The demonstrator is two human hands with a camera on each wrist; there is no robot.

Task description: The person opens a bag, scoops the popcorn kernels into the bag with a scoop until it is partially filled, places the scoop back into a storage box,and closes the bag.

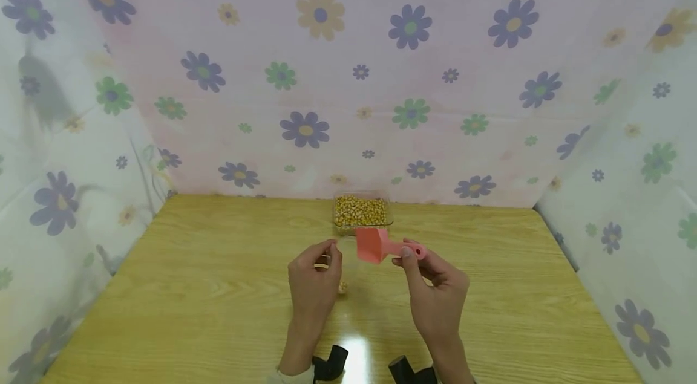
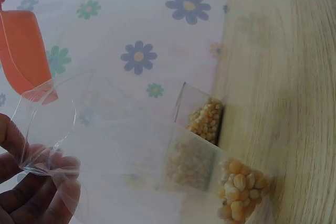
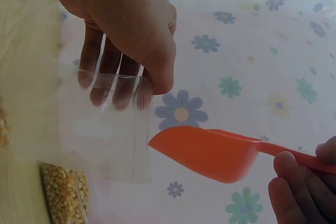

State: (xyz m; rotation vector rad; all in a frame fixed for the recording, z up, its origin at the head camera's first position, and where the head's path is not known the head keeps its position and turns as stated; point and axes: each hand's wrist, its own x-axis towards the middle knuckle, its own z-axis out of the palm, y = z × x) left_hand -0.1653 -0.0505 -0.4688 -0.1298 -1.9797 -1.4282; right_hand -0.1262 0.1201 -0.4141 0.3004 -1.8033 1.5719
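While the left hand point(image 1: 316, 278) pinches the clear bag point(image 2: 126, 140) near its mouth, corn kernels point(image 2: 241, 188) at the bottom, the right hand point(image 1: 438, 296) grips the scoop point(image 1: 372, 246) by its handle, tip at bag mouth; glass container point(image 1: 363, 226) of corn beyond, on table point(image 1: 218, 287).

Kernels point(image 2: 239, 187) in bag point(image 2: 126, 140); scoop point(image 1: 371, 246) right of bag; container point(image 1: 348, 228) behind both, on table point(image 1: 218, 287).

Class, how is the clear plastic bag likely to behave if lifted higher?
The clear plastic bag will probably flop: its film creases at the left hand. Weight should sit low, since its corn kernels gather at the bottom.
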